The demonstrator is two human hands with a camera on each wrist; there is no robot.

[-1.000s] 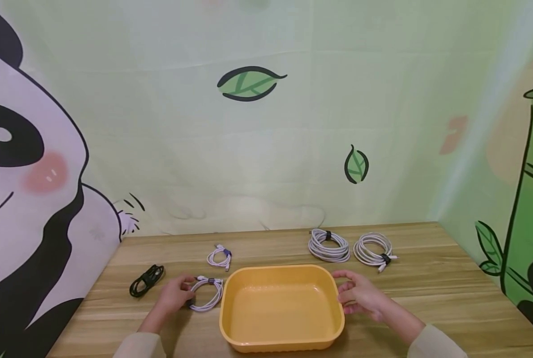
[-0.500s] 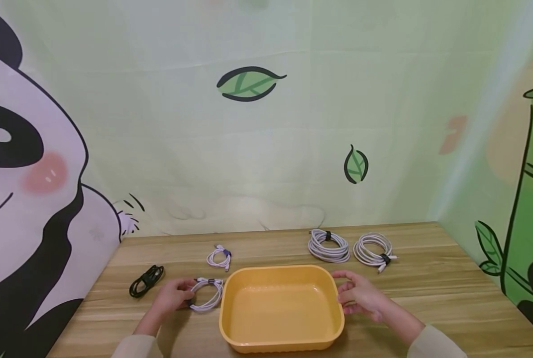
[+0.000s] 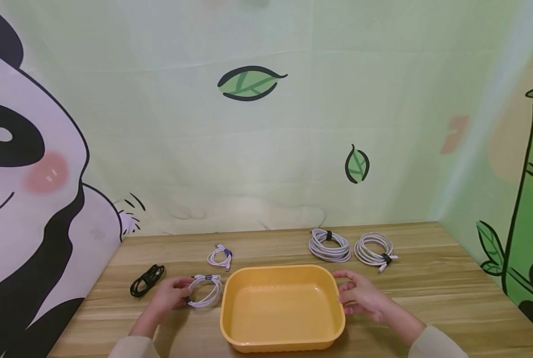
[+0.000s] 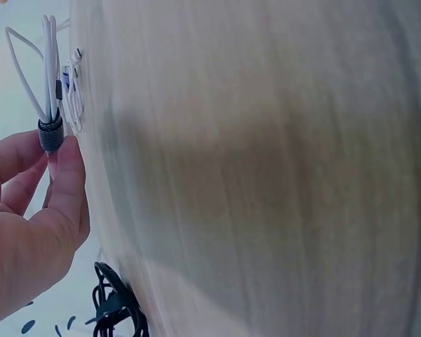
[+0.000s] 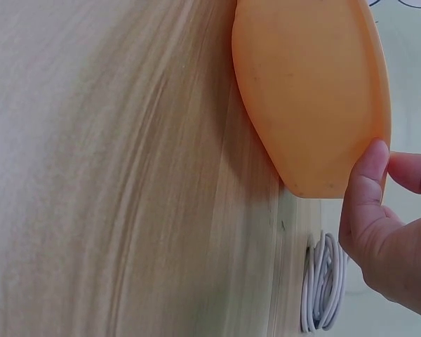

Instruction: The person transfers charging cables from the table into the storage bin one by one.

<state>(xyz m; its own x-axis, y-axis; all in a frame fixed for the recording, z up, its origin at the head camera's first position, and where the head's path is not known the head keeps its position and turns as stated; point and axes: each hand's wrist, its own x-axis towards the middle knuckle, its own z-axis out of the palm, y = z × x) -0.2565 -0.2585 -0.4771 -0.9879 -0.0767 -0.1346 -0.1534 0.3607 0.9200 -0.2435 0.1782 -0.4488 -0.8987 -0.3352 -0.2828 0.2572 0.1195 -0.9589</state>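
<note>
My left hand (image 3: 171,294) pinches a coiled white cable (image 3: 209,293) by its left side, just left of the yellow bin. In the left wrist view the thumb and fingers of the left hand (image 4: 38,203) hold the coil at a dark ribbed band (image 4: 50,135), and the loops (image 4: 50,70) stand up from it. My right hand (image 3: 360,297) holds the right wall of the yellow bin (image 3: 283,344). Seen from the right wrist, the thumb of the right hand (image 5: 386,225) lies against the bin's outer wall (image 5: 312,91), with a finger at the rim.
A black cable bundle (image 3: 147,281) lies at the left, and a small white cable (image 3: 220,257) behind the bin's left corner. Two larger coils, one (image 3: 329,246) beside the other (image 3: 373,249), lie at the back right of the wooden table (image 3: 445,293). A printed cloth (image 3: 293,124) hangs behind.
The left hand has shifted slightly left, and the white coil in its fingers has risen a little and moved left, away from the bin. The right hand and bin have stayed in place.
</note>
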